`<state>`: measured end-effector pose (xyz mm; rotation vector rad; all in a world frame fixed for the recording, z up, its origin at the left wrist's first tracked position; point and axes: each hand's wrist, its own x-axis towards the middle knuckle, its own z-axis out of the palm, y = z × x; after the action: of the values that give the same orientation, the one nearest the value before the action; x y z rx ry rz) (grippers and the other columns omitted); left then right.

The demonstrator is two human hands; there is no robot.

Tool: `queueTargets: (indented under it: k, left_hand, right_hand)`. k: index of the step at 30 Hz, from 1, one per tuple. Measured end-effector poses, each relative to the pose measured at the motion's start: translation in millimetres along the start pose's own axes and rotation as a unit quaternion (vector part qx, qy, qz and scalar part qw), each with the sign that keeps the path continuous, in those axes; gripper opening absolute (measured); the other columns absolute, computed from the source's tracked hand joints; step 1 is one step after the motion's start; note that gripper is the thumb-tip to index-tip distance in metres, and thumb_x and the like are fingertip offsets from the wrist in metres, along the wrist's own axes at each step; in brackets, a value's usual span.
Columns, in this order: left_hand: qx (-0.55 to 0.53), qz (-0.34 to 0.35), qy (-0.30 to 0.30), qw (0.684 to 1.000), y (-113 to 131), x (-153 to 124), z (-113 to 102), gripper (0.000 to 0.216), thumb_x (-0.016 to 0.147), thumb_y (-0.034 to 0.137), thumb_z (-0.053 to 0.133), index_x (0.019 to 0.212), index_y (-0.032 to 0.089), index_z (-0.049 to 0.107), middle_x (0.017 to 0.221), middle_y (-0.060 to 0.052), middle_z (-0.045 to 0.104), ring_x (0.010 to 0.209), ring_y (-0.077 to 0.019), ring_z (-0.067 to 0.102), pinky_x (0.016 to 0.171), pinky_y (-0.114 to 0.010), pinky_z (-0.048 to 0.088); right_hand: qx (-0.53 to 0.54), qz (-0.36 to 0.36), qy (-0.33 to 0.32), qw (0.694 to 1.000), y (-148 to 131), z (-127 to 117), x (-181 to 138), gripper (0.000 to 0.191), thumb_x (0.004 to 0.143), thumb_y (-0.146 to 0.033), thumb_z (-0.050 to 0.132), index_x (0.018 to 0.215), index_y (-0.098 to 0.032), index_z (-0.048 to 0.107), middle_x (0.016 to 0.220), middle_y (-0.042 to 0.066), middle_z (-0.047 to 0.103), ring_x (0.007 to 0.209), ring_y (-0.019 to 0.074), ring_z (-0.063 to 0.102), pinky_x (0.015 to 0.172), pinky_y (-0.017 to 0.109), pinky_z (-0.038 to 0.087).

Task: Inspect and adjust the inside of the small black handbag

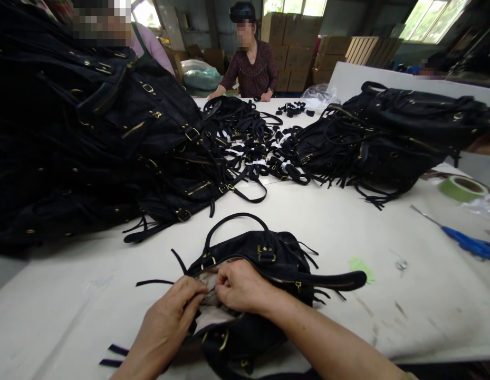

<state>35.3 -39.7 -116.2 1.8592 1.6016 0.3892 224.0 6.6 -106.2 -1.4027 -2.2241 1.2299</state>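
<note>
- Lower centre: a black handbag (pixel 245 246) lies on the white table (pixel 327 216), its mouth unzipped and spread toward my camera, its pale lining (pixel 215 317) exposed.
- Left hand (pixel 169 312), at the left of the mouth: thumb and fingers pinched together on the lining.
- Right hand (pixel 241 287), inside the mouth: fingers curled closed, apparently gripping the lining just beside the left fingertips; the exact fold is hidden from me by the knuckles.
- Above the hands: one carrying handle (pixel 237 216) stands arched; the zip's tab end (pixel 347 281) juts out to the right.
- Step in hand, as I judge it: close work on the bag's interior, at a dark line in the lining that may be a seam or pocket zip.
- Next move, in my judgement: it calls for the left pinch to keep the fabric taut while the right fingers work along that line, without tugging the bag askew.
- Surroundings: black bags heaped at upper left (pixel 90 137) and right (pixel 391 132), bundled black straps (pixel 260 150) between them; green tape roll (pixel 450 190) and blue-handled tool (pixel 466 243) at the right edge.
</note>
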Motion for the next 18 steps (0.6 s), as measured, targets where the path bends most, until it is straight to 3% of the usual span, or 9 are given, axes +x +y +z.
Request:
queueTargets:
  k: [5, 12, 18]
  left_hand:
    - [0.025, -0.007, -0.057, 0.998, -1, 1, -7, 0.025, 0.088, 0.041, 0.046, 0.099, 0.034, 0.066, 0.102, 0.002, 0.063, 0.098, -0.0188, 0.061, 0.087, -0.031, 0.047]
    - [0.116, 0.002, -0.095, 0.989, 8, 3, -17, 0.027, 0.080, 0.030, 0.057, 0.106, 0.034, 0.064, 0.106, 0.003, 0.063, 0.095, -0.0195, 0.062, 0.079, -0.029, 0.046]
    - [0.222, 0.029, -0.119, 0.967, 13, 5, -12, 0.009, 0.086, 0.025, 0.050, 0.088, 0.027, 0.060, 0.092, 0.001, 0.060, 0.083, -0.0204, 0.058, 0.071, -0.032, 0.041]
  right_hand:
    - [0.001, -0.006, 0.004, 1.000, 2, 2, 1, 0.016, 0.071, -0.008, 0.055, 0.071, -0.015, 0.070, 0.061, 0.000, 0.063, 0.051, 0.0092, 0.049, 0.049, 0.019, 0.031]
    - [-0.001, -0.016, 0.017, 1.000, 7, 7, 3, 0.016, 0.071, -0.010, 0.055, 0.072, -0.015, 0.071, 0.067, 0.001, 0.067, 0.057, 0.0109, 0.052, 0.052, 0.019, 0.032]
    - [-0.005, -0.007, 0.021, 1.000, 7, 8, 5, 0.016, 0.070, -0.010, 0.056, 0.071, -0.015, 0.071, 0.064, 0.001, 0.065, 0.053, 0.0104, 0.049, 0.051, 0.020, 0.030]
